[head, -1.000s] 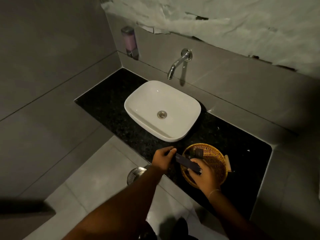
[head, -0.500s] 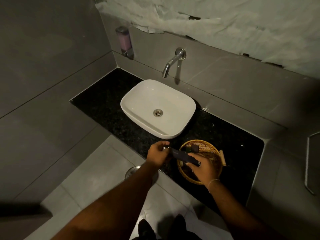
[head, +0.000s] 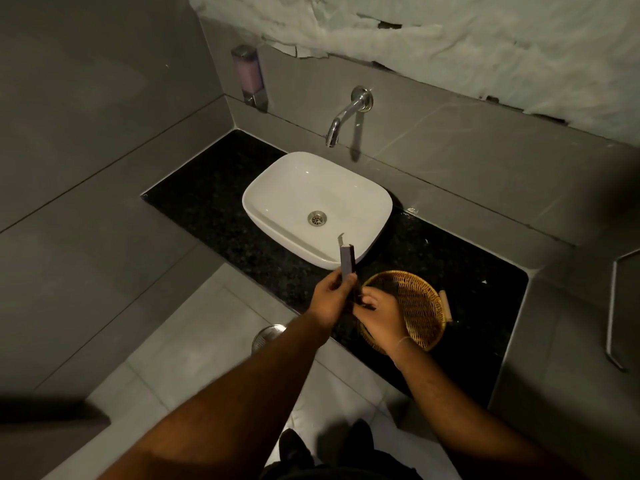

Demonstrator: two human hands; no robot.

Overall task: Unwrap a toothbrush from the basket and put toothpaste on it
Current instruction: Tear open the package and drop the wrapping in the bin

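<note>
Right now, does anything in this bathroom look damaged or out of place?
Yes. The pale covering on the wall above the tap is torn, with a ragged lower edge and dark gaps showing. The basin, basket and counter look in order. Both hands, left and right, hold a dark slim box, its top flap open.

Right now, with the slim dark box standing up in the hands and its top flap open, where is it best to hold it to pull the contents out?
Keep the slim dark cardboard box pinched at its lower half, as the left hand and right hand do. It stands nearly upright, the open flap above the white basin, so reach in from above.
</note>
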